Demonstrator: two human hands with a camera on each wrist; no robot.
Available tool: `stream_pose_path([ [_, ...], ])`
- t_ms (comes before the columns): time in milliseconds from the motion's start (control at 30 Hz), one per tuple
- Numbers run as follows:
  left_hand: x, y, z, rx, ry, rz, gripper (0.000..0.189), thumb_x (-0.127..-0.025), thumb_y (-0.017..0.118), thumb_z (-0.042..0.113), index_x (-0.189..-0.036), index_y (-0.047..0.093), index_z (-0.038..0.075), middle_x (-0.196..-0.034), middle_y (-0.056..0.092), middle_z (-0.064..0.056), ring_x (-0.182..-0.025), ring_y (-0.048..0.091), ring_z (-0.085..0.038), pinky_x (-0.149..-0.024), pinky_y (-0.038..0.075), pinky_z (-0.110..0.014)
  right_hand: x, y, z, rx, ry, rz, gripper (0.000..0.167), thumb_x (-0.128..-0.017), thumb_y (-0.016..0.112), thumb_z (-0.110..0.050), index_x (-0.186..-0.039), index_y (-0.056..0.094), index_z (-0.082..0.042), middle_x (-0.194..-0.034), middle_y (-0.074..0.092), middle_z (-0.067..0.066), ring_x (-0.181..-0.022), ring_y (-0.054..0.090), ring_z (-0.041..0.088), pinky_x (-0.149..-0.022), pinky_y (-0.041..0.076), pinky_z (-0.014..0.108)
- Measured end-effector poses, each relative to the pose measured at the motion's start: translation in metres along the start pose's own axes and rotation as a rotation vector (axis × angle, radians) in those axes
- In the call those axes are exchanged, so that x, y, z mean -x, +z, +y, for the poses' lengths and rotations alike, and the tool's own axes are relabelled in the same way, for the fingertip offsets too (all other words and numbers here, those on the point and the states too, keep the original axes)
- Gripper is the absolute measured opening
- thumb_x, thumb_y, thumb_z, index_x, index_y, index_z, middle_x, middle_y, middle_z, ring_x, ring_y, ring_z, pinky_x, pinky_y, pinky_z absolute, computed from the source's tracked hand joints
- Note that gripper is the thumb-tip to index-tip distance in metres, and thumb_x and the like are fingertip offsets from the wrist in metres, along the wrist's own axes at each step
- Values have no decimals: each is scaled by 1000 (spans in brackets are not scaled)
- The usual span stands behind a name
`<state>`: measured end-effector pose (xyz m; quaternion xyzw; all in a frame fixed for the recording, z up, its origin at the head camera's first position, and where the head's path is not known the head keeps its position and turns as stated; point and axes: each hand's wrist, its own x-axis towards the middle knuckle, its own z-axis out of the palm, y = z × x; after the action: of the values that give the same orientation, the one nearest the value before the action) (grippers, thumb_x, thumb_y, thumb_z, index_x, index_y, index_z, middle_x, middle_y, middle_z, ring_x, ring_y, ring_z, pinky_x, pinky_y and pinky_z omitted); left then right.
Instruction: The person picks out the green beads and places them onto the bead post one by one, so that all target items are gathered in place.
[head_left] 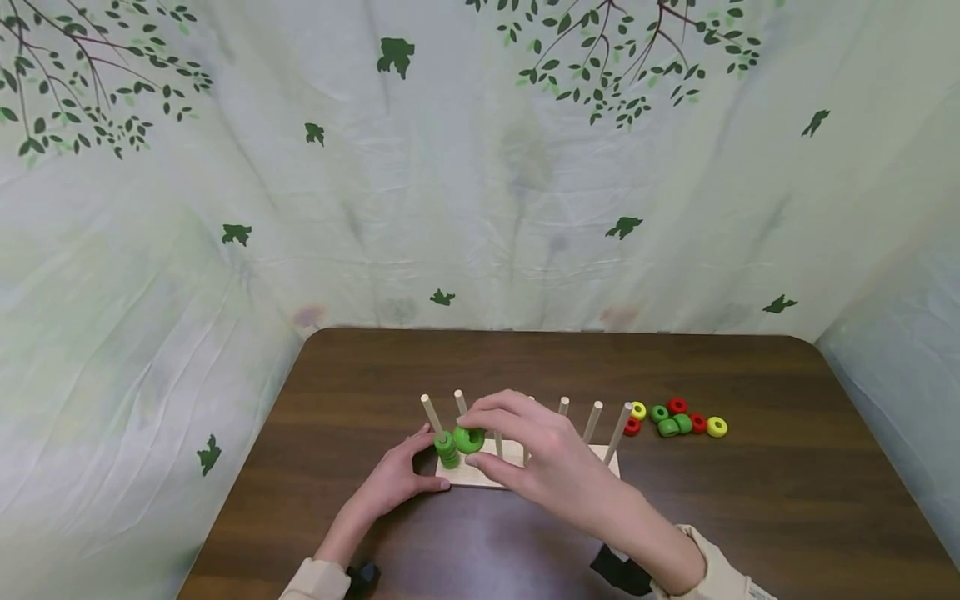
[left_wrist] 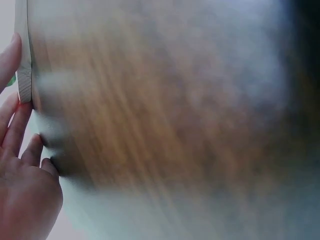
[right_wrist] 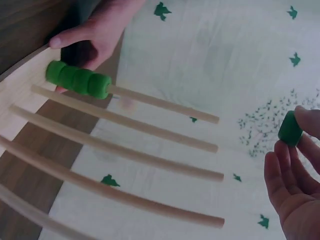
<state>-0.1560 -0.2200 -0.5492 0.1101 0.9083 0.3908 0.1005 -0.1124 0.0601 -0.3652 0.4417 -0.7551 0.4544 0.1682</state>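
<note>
A pale wooden peg board [head_left: 480, 476] with a row of upright pegs lies on the table. My left hand [head_left: 397, 473] holds its left end, thumb at the front edge and fingers round the side. On the leftmost peg sits a stack of several green rings [right_wrist: 77, 80]. Between thumb and fingertips my right hand [head_left: 551, 458] pinches another green ring [right_wrist: 290, 129]. In the right wrist view this ring is off the pegs, apart from the tip of the leftmost one. The other pegs visible there carry no rings. Only the board's edge and my left fingers show in the left wrist view.
Right of the board lies a loose group of red, green and yellow rings, among them a yellow ring [head_left: 717, 427] and a red ring [head_left: 677, 406]. The brown wooden table [head_left: 810, 500] ends at a leaf-printed cloth [head_left: 525, 208] behind.
</note>
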Motion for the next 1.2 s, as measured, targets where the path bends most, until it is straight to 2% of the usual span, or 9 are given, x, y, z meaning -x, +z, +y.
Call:
stream_pose_path([
  [233,0,-2,-1,18,26,-11,72,-70,90,32,-135,62,25,-148,46,-8,-143,31,-27,-110,30,-53,-22,11,7,-4,4,-7,36,-87,76,-9,-121,66,-10,-122,60,-2,-113,57,9,-89,48,20],
  [433,0,-4,-2,-1,35,-27,72,-70,90,34,-135,61,25,-148,46,-7,-143,31,-28,-110,31,-52,-39,21,15,88,-13,-47,33,-86,75,-4,-118,67,-10,-120,63,-3,-114,55,7,-94,44,20],
  [633,1,-5,-2,29,24,-26,71,-68,91,32,-133,62,27,-148,47,-6,-142,31,-29,-110,30,-54,-55,28,25,164,-46,-130,25,-88,72,-4,-113,67,-9,-114,64,-3,-104,56,8,-86,46,19],
  [733,1,-5,-2,40,13,-29,71,-68,91,32,-133,62,27,-149,45,-8,-143,31,-29,-109,31,-54,-60,29,30,171,-11,-203,24,-90,70,-6,-114,67,-10,-115,63,-4,-102,56,8,-83,46,18],
  [900,1,-5,-1,47,1,-37,73,-68,91,33,-134,61,27,-151,42,-10,-143,31,-28,-109,31,-55,-66,30,33,166,100,-319,24,-92,70,-11,-116,67,-12,-115,63,-5,-100,58,8,-82,47,20],
  [1200,0,-5,-1,44,4,-33,75,-68,90,37,-136,60,26,-153,38,-12,-141,33,-30,-106,34,-56,-74,35,33,195,240,-412,21,-91,73,-17,-112,69,-14,-104,63,-6,-91,59,6,-80,47,21],
])
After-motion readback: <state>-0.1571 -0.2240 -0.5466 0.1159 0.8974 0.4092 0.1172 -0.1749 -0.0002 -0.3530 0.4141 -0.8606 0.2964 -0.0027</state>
